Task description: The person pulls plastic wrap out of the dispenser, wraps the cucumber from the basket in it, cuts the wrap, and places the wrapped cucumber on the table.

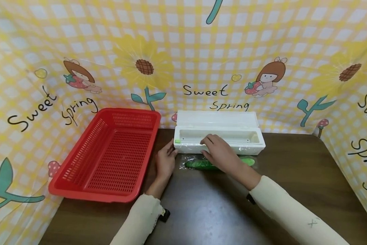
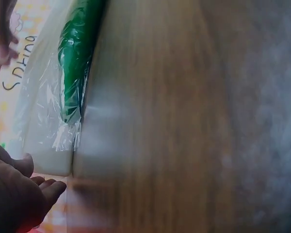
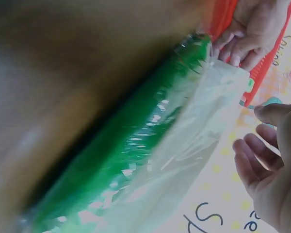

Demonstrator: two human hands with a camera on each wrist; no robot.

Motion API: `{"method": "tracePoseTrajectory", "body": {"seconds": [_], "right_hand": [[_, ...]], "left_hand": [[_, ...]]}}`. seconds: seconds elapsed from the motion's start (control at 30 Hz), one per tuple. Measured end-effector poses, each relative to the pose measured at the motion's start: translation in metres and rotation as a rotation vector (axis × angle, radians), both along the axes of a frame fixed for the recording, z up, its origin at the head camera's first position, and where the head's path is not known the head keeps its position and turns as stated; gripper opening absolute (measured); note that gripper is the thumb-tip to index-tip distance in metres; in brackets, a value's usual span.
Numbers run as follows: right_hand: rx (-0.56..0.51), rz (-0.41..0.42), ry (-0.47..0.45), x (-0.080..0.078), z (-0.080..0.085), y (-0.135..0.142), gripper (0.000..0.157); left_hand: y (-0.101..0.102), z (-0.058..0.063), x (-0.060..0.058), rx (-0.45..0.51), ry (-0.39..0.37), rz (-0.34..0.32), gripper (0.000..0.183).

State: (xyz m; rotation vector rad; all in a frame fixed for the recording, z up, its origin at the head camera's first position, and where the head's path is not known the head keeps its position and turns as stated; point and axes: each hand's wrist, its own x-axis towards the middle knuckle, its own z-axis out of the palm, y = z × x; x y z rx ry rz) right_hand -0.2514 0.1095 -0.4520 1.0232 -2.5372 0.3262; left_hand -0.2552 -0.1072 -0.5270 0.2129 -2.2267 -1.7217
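Note:
A long white box (image 1: 220, 149) stands on the table with its lid (image 1: 217, 119) folded back. Clear film lies along its front. Before it lies a dark green cucumber (image 1: 198, 164) in clear wrap, paler at its right end; my right forearm hides part of it in the head view. My left hand (image 1: 165, 163) rests its fingers against the box's left end, also seen in the right wrist view. Over the box's front edge hovers my right hand (image 1: 220, 153), fingers loosely bent. Nothing shows between those fingers (image 3: 254, 153) in the right wrist view.
A red slotted basket (image 1: 148, 163) sits left of the box, close to my left forearm. The brown table (image 1: 202, 211) runs up to a yellow checked cloth (image 1: 198, 51) hanging behind and at both sides. A small green tab (image 1: 177, 141) marks the box's left front corner.

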Motion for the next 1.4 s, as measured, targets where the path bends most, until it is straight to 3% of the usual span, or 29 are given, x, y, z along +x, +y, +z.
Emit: {"method": "tracePoseTrajectory", "body": {"seconds": [0.3, 0.43, 0.63, 0.8, 1.03, 1.27, 1.4], "right_hand": [[-0.016, -0.045, -0.308, -0.036, 0.016, -0.035, 0.026], [0.009, -0.038, -0.383, -0.047, 0.016, -0.050, 0.028], [0.023, 0.010, -0.401, -0.052, 0.017, -0.067, 0.024], [0.019, 0.001, -0.420, -0.053, 0.017, -0.071, 0.023], [0.016, -0.018, -0.444, -0.055, 0.013, -0.073, 0.022], [-0.011, -0.012, -0.464, -0.056, 0.012, -0.076, 0.021], [0.001, -0.025, -0.446, -0.057, 0.012, -0.077, 0.021]], "left_hand": [[0.003, 0.001, -0.008, 0.075, 0.035, -0.006, 0.048], [0.003, 0.001, -0.007, 0.072, 0.034, -0.009, 0.048], [0.003, 0.002, -0.006, 0.032, 0.011, -0.019, 0.048], [0.004, 0.009, -0.002, 0.029, -0.025, -0.015, 0.044], [0.002, 0.007, 0.000, 0.047, -0.057, -0.094, 0.065], [0.002, 0.002, -0.007, 0.030, 0.009, -0.020, 0.052], [0.004, 0.003, -0.007, -0.058, 0.029, -0.012, 0.051]]}}
